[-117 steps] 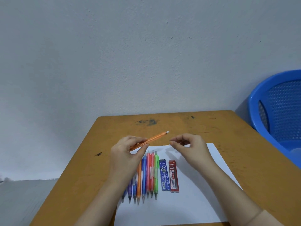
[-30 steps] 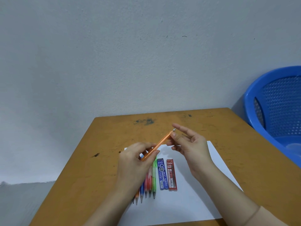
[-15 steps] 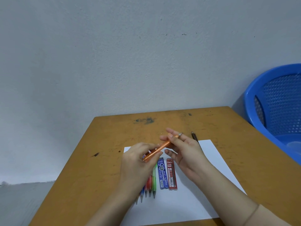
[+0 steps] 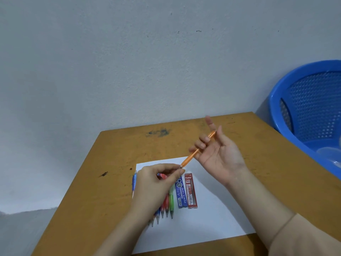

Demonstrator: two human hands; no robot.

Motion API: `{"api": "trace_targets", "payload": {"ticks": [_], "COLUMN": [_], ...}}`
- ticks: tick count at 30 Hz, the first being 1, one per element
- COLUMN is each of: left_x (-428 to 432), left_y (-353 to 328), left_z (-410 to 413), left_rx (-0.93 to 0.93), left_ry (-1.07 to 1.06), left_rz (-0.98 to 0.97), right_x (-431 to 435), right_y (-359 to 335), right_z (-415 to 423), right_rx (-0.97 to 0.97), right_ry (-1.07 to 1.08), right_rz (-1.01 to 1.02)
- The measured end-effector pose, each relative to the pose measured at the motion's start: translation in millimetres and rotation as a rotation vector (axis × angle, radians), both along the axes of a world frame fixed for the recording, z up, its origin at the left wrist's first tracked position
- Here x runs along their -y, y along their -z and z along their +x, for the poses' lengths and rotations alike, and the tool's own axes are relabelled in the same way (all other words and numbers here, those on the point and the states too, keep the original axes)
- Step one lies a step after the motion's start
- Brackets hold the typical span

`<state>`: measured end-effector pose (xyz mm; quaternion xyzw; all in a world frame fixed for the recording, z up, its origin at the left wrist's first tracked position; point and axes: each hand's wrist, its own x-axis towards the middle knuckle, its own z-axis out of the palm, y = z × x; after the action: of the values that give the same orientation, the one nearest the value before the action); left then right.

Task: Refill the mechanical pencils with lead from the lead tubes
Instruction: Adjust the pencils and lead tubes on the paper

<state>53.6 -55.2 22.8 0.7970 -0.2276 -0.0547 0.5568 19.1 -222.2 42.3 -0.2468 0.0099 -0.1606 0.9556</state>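
Observation:
An orange mechanical pencil [image 4: 190, 158] slants above the table. My right hand [image 4: 216, 153], palm up, has its fingers curled round the pencil's upper half. The thumb and fingers of my left hand [image 4: 158, 183] pinch together just below the pencil's lower tip; whether they touch it is unclear. Under my left hand a row of several coloured pencils [image 4: 167, 206] lies on a white sheet [image 4: 212, 222]. Beside them lie a blue lead tube [image 4: 181, 194] and a red lead tube [image 4: 191, 193], side by side.
The sheet rests on a small brown wooden table [image 4: 92, 200] pushed against a grey wall. A blue plastic basket [image 4: 310, 115] stands off the table's right edge. One blue pencil [image 4: 134, 183] lies apart at the sheet's left edge.
My right hand has taken the orange pencil and lifted it up and to the right, turning palm up. My left hand has slid down to the pencil's tip.

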Motion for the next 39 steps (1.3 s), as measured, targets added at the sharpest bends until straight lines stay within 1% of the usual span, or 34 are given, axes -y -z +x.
{"api": "trace_targets", "payload": {"ticks": [3,10,17,34,39], "left_x": [1.1,5.3,4.1,1.2,1.0], "left_y": [-1.3,-3.8,-7.1,-3.9,-3.4], "left_z": [-1.7,1.1,4.2,6.8,7.2], "left_rx": [-0.127,-0.404,-0.575,-0.614,-0.61], "left_ry": [0.062,0.069,0.103,0.192,0.197], "left_rz": [-0.032,-0.191,-0.267,-0.35,-0.343], "right_x": [3.2,6.9,8.2,9.3,8.8], "right_y": [0.3,0.9,1.9,3.2,4.3], "right_z": [-0.7,-1.2,-1.4,-0.5,0.1], "right_rx": [0.012,-0.038,-0.061,-0.058,-0.061], "right_ry": [0.002,0.029,0.044,0.06,0.06], "right_rz": [0.05,0.131,0.178,0.247,0.244]}}
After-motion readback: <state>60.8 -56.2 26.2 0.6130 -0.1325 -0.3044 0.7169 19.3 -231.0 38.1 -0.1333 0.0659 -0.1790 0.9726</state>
